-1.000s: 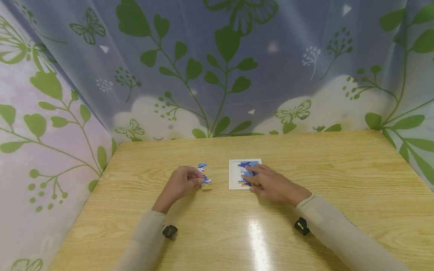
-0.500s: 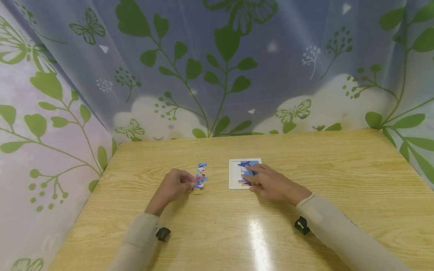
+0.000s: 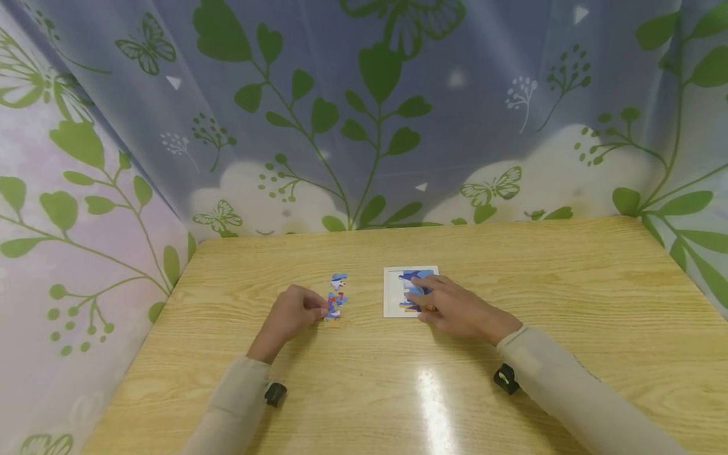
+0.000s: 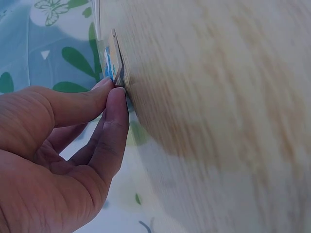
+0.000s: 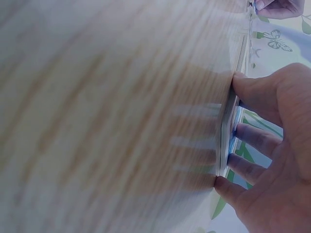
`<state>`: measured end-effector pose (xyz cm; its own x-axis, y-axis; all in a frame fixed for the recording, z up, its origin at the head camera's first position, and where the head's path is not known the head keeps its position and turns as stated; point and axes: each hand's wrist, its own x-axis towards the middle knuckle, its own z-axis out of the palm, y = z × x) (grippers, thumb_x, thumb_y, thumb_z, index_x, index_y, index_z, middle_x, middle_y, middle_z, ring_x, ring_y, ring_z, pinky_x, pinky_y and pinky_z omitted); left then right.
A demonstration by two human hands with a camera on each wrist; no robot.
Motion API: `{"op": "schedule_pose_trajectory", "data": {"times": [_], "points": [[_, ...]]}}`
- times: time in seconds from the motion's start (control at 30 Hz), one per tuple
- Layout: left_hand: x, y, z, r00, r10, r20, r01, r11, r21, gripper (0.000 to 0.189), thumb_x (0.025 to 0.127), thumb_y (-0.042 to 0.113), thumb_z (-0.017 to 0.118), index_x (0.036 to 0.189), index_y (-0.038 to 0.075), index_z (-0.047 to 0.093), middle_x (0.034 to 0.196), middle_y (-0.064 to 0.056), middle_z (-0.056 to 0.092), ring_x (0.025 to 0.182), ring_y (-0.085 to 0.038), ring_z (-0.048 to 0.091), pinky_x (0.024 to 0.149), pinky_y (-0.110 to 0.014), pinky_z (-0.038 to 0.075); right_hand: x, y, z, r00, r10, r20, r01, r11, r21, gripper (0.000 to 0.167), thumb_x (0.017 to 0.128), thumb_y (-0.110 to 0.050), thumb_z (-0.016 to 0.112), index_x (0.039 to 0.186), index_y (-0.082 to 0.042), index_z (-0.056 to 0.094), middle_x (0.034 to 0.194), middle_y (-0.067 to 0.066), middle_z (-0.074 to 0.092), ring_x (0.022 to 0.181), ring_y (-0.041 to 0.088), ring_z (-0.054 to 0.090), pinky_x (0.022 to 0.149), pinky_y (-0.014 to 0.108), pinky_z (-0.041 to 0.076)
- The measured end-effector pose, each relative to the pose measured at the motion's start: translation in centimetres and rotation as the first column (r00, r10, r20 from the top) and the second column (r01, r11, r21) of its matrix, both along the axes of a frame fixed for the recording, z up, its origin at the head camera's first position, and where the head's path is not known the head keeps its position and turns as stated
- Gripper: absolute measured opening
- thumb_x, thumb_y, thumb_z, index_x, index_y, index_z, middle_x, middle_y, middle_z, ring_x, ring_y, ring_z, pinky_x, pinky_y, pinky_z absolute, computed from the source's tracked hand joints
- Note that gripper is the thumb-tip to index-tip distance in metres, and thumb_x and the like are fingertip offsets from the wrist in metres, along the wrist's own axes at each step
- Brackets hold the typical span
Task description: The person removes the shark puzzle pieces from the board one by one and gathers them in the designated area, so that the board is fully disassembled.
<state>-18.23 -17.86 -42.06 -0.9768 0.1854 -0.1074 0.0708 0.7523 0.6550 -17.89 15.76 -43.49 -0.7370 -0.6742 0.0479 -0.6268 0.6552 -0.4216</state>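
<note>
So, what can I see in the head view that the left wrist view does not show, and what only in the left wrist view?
Only the head view: the right hand with its fingers on the puzzle board, both sleeves and the black wrist devices.
Only the left wrist view: the palm side of the left hand, and a close look at the thin edge of the puzzle piece it pinches.
Both: the left hand, the wooden table and the leaf-patterned cloth.
</note>
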Motion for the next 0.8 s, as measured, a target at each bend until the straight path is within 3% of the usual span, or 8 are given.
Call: {"op": "schedule_pose_trajectory", "data": {"times": [0.47,0.8], "points": [[-0.2,0.4,0.0,1.000,-0.003,-0.027,0.003,1.000,-0.024,0.005,0.088,0.009,0.079,0.086,0.006,0.079,0.082,-0.001,0.074,0.074,-0.014,0.065,0.068,-0.031,0.055,0.3,0.3,-0.4,1.000,0.000,0.001,0.000,1.000,-0.013,0.045,0.102,-0.016,0.061,0.143,0.001,0.054,0.155,0.026,0.038,0.145,0.048,0.028,0.118,0.059,0.023],[-0.9,2.2,0.9,0.995,-0.063,-0.074,0.065,0.998,0.024,0.006,0.090,0.006,0.076,0.094,0.004,0.080,0.090,-0.005,0.076,0.079,-0.015,0.070,0.072,-0.034,0.058,0.7,0.8,-0.4,0.996,-0.086,-0.026,0.086,0.996,-0.004,0.048,0.098,-0.026,0.068,0.137,0.002,0.060,0.154,0.026,0.040,0.144,0.047,0.033,0.115,0.058,0.029]]}}
